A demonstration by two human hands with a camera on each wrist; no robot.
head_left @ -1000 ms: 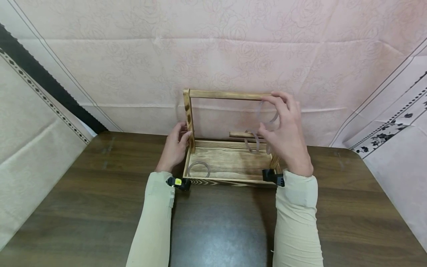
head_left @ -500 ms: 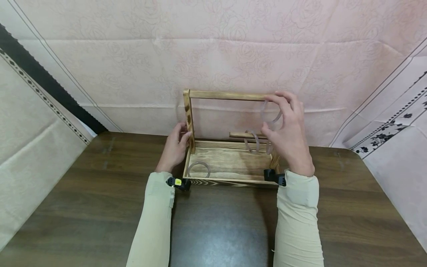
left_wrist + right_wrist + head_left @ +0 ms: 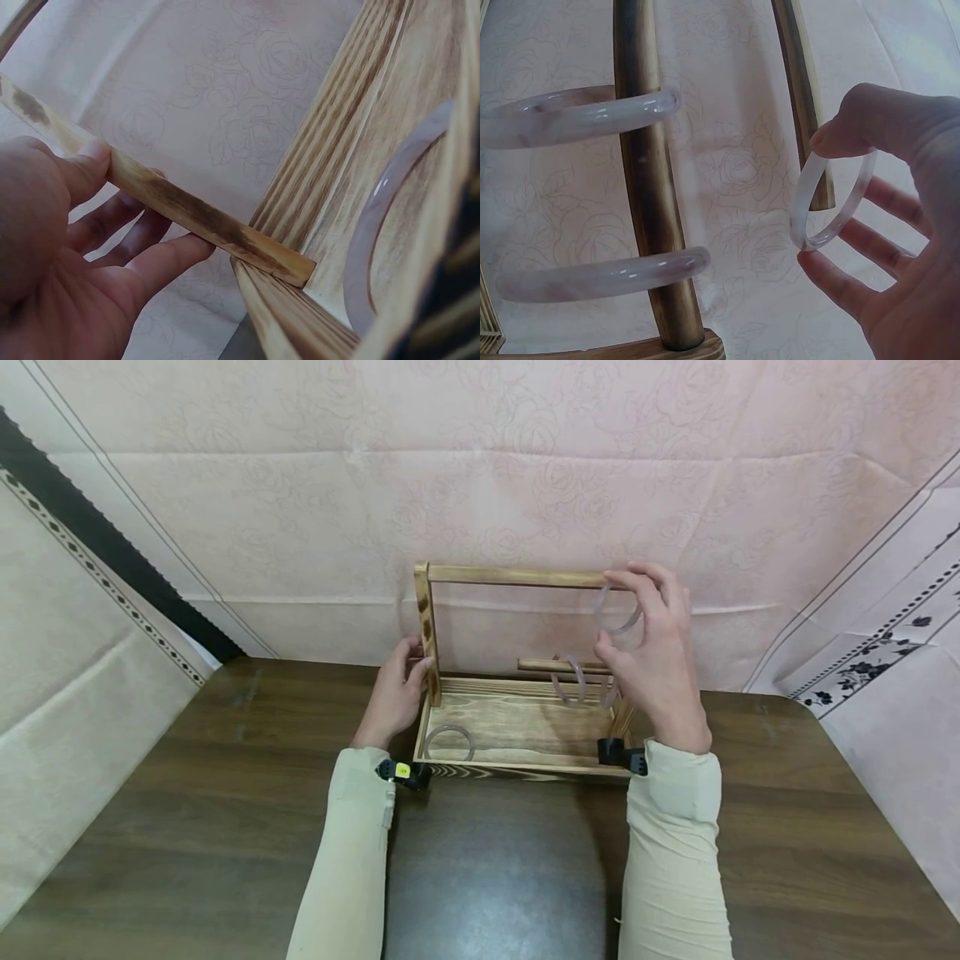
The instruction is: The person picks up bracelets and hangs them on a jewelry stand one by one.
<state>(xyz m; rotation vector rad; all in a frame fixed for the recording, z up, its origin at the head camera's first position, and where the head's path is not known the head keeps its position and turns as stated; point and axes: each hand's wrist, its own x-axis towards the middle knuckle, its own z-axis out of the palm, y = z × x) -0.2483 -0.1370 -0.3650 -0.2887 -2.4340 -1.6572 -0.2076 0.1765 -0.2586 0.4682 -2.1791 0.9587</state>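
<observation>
Right grip (image 3: 658, 652) pinching bangle (image 3: 802, 201), left (image 3: 393, 693) pinching post (image 3: 184, 204); bar tip (image 3: 823, 198), right wrist view only

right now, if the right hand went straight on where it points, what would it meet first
Probably the upper bar, at its free end: the bangle in the right hand overlaps that tip in the wrist view. Whether it encircles the tip is unclear.

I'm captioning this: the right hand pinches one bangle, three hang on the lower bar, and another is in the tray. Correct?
Not three: two bangles hang on the lower bar, as the right wrist view shows. The right hand does pinch one bangle, and another bangle is in the tray.
</observation>
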